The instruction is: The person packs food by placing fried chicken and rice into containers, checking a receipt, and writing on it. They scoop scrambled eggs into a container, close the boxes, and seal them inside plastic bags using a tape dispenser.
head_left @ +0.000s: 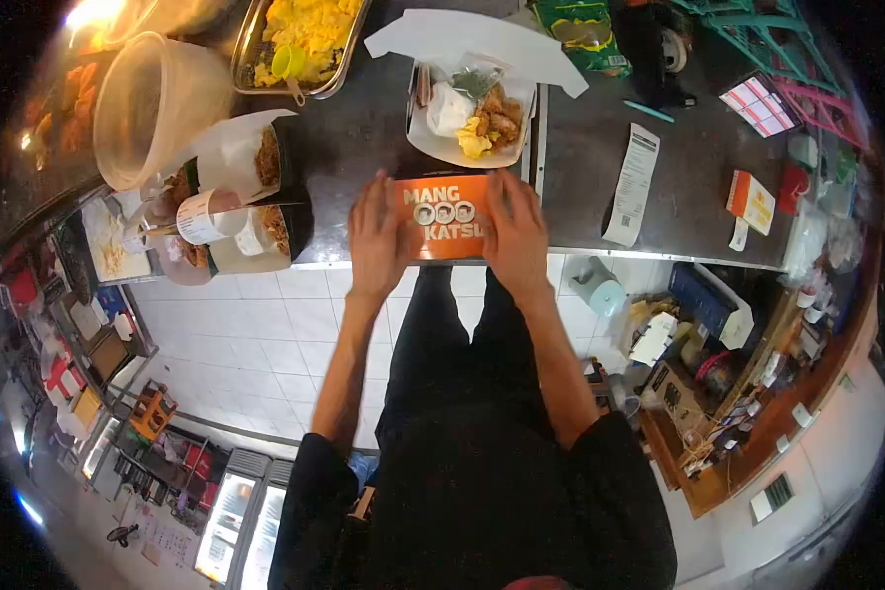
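Head view: orange box (444, 216) sits at the counter's (364, 147) near edge, long axis running left-right, flat between both hands. Left hand (379, 241) presses its left end, right hand (514, 236) its right, fingers spread flat, neither closed around it. Open meal tray (467, 113) lies just behind, toward the far edge.

1 orange box (444, 216), 1 open meal box (470, 123), 1 receipt (632, 184), perhaps 2 lined cups (256, 192).
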`<control>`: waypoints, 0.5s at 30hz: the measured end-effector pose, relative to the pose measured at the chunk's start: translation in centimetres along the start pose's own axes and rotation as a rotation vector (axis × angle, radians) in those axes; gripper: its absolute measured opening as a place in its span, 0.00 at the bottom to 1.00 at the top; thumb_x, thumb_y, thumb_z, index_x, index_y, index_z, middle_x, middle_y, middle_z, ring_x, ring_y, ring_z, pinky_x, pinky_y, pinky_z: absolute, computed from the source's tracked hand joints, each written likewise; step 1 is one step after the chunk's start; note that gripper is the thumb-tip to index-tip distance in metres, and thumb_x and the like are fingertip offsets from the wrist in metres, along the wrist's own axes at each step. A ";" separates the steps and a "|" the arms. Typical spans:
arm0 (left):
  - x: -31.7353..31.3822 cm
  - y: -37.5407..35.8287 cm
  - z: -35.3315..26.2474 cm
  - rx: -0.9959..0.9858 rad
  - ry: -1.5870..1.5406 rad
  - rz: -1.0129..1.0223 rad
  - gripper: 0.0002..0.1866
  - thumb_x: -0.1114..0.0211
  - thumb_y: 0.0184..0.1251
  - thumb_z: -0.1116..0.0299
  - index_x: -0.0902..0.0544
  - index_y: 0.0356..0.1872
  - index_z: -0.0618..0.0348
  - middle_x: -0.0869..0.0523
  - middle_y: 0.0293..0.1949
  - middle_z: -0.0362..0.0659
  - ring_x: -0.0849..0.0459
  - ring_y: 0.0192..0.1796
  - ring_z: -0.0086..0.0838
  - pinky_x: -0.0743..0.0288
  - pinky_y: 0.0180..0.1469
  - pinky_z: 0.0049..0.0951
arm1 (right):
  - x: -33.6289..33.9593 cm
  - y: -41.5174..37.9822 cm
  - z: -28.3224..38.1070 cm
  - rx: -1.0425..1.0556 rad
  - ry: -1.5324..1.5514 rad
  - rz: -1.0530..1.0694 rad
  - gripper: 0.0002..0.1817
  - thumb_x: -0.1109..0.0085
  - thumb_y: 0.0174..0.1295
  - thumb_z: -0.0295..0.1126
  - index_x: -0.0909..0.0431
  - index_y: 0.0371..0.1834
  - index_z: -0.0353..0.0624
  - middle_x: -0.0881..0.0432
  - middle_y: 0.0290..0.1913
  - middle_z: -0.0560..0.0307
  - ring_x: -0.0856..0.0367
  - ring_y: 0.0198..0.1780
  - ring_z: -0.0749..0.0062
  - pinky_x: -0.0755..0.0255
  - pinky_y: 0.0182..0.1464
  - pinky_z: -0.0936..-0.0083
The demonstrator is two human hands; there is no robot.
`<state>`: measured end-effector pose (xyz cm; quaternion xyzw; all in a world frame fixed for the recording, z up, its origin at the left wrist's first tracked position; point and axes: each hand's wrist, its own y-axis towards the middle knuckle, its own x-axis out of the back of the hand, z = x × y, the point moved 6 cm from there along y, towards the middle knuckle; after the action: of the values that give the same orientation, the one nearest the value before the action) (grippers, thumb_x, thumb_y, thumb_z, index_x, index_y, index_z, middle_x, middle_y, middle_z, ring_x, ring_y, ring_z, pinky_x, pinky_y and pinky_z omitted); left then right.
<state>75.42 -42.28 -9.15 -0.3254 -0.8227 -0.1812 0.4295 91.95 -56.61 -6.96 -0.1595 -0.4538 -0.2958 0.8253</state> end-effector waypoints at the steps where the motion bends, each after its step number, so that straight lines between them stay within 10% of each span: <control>1: -0.5 0.6 -0.9 -0.157 0.098 0.176 0.37 0.38 0.67 0.52 0.37 0.72 0.62 0.37 0.71 0.56 0.38 0.72 0.48 0.43 0.70 0.52 | -0.1 0.1 1.2 0.213 -0.032 0.074 0.27 0.41 0.65 0.39 0.28 0.65 0.37 0.31 0.68 0.45 0.33 0.68 0.47 0.33 0.64 0.62; 6: -0.4 0.3 -0.1 -0.415 0.170 0.569 0.57 0.24 0.47 0.44 0.43 0.75 0.59 0.47 0.77 0.50 0.46 0.78 0.48 0.53 0.77 0.55 | -0.3 -1.0 -0.1 0.345 -0.086 0.439 0.41 0.31 0.50 0.47 0.32 0.70 0.48 0.45 0.78 0.50 0.45 0.76 0.50 0.49 0.75 0.51; 15: 0.5 0.7 -0.1 -0.452 -0.015 0.564 0.50 0.21 0.39 0.64 0.33 0.71 0.56 0.40 0.75 0.52 0.43 0.76 0.52 0.45 0.76 0.50 | -1.6 -1.8 -1.2 0.494 0.023 0.432 0.39 0.30 0.47 0.44 0.28 0.67 0.50 0.43 0.75 0.40 0.46 0.76 0.41 0.33 0.68 0.54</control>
<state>75.76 -41.70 -8.67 -0.6277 -0.6428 -0.2306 0.3738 90.90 -58.11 -9.00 -0.0434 -0.4584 0.0032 0.8877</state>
